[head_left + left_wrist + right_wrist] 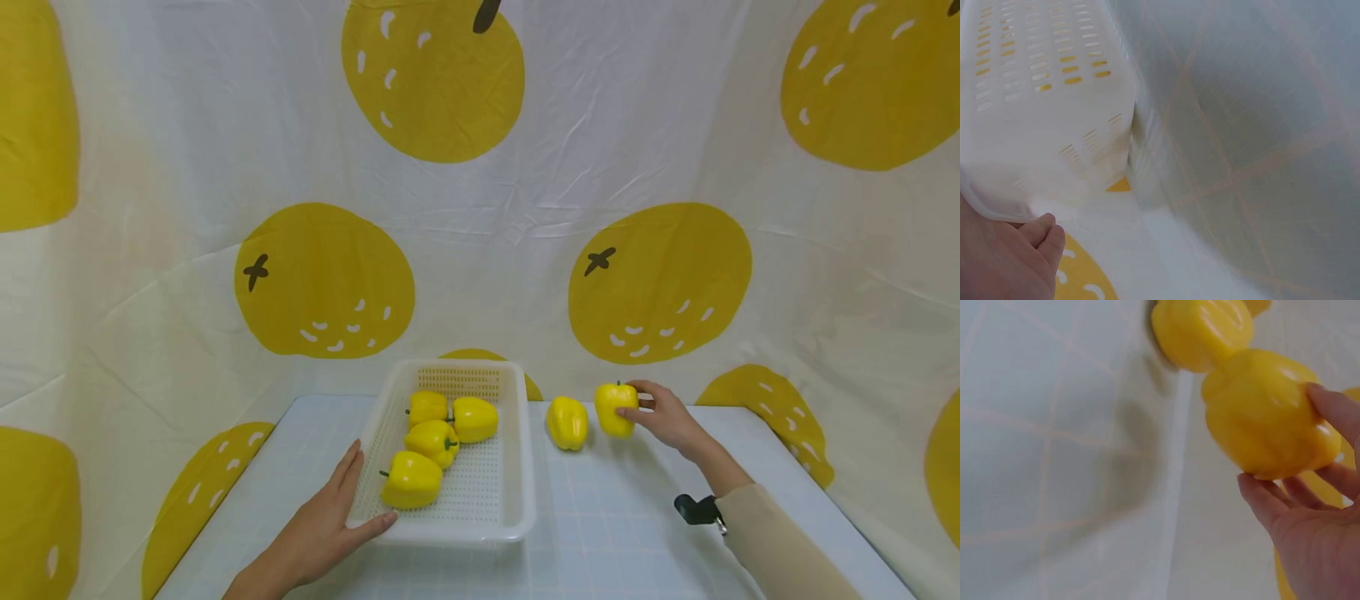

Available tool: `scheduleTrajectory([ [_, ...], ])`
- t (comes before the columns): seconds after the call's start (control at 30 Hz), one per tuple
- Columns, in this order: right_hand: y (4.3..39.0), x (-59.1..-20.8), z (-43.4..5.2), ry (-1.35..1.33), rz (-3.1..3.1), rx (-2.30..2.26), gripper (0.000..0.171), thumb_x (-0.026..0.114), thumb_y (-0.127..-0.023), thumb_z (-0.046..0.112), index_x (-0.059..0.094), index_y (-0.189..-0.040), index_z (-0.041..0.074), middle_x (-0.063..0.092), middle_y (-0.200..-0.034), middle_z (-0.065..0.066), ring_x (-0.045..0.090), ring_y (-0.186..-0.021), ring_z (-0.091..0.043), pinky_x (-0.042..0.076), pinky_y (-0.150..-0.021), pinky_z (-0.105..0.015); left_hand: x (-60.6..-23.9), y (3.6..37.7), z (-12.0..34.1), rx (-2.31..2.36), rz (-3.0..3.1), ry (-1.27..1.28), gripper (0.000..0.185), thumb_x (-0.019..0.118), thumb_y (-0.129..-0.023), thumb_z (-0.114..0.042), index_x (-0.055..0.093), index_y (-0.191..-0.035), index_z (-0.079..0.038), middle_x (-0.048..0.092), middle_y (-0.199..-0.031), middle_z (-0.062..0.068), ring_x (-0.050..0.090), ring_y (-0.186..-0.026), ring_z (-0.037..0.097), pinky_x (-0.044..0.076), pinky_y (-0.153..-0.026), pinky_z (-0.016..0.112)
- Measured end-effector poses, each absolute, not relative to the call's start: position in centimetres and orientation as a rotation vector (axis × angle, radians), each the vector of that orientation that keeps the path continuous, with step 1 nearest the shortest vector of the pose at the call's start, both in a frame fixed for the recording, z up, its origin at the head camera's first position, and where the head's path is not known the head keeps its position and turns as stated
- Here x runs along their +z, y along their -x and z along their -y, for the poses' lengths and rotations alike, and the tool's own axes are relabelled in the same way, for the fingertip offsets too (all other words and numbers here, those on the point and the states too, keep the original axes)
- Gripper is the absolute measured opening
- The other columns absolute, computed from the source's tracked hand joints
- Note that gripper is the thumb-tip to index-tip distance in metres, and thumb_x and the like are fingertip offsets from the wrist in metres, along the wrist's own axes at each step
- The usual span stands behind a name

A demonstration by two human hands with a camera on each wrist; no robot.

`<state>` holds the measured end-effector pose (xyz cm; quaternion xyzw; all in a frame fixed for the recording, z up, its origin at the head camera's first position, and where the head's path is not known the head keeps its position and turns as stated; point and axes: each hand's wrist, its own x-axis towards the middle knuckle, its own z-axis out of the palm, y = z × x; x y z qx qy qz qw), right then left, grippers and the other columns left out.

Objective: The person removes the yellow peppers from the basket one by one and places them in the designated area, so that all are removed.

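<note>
- Right hand (666, 417) curls its fingers and thumb around a yellow pepper (616, 408) near the far edge of the table (615, 533), just beside a second loose pepper (567, 422).
- Left hand (326, 523) lies with straight fingers along the near-left corner of the white basket (517, 467), thumb pressed on the front rim.
- Four peppers (431, 446) lie inside the basket, toward its left and back.
- Bare tabletop lies between the basket's right wall and the right forearm.
</note>
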<state>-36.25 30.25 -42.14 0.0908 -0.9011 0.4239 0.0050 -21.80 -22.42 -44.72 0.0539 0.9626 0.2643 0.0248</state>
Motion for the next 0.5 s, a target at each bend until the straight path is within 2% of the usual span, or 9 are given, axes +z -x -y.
scheduleTrajectory([
  [0.5,38.3,-45.5,-30.8,-0.270,2.812,1.412,0.068,0.070,-0.099,0.028,0.041,-0.150,-0.007,0.040,-0.152,-0.033,0.048,-0.132,-0.053,0.046,-0.106,-0.057,-44.7,21.9,22.4,0.801,-2.972,-0.152,0.125,0.057,-0.083,-0.083,0.004,-0.165,-0.005,0.000,-0.172,0.016,0.037,-0.145,0.044,0.038,-0.108,0.068],
])
